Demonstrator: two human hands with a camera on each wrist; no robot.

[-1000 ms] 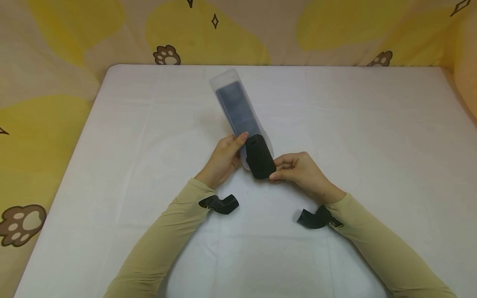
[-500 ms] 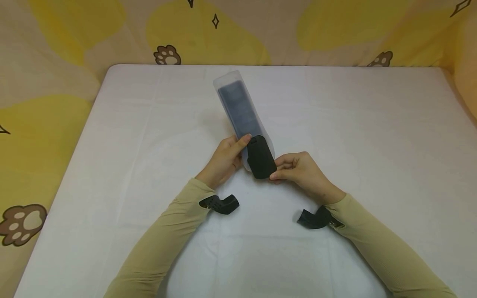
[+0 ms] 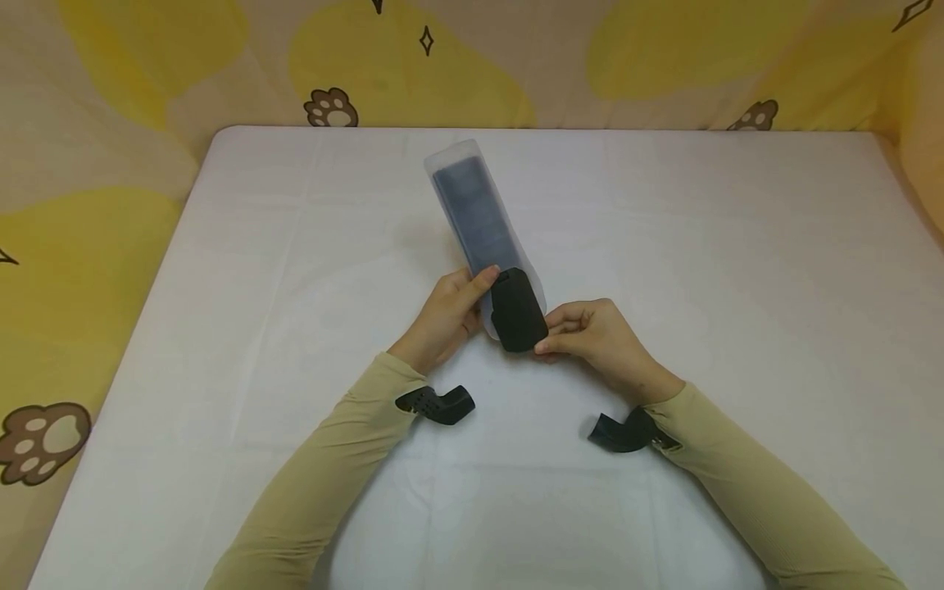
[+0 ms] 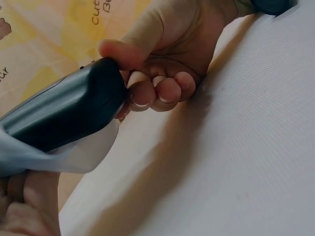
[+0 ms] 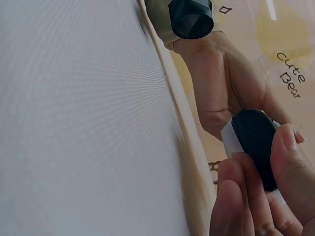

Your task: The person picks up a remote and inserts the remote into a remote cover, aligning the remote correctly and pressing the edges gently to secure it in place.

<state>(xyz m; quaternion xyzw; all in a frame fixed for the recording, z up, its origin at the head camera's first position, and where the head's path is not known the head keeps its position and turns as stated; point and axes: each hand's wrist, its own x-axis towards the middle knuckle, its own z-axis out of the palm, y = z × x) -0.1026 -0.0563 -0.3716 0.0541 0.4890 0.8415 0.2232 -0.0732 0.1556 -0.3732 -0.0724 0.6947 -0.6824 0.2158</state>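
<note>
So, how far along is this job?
Done: the sleeve covers something dark. In hand: the left hand grips the sleeve; the right hand pinches the black piece. Remaining: that piece shows uncovered, so probably needs tucking in or drawing out; unclear which.

The yellow patterned cloth reads "Cute Bear", partly cropped in the left wrist view.

2 khaki sleeves are cut off at the head view's 4 and 7 o'clock, and the translucent case partly hides the left hand.
</note>
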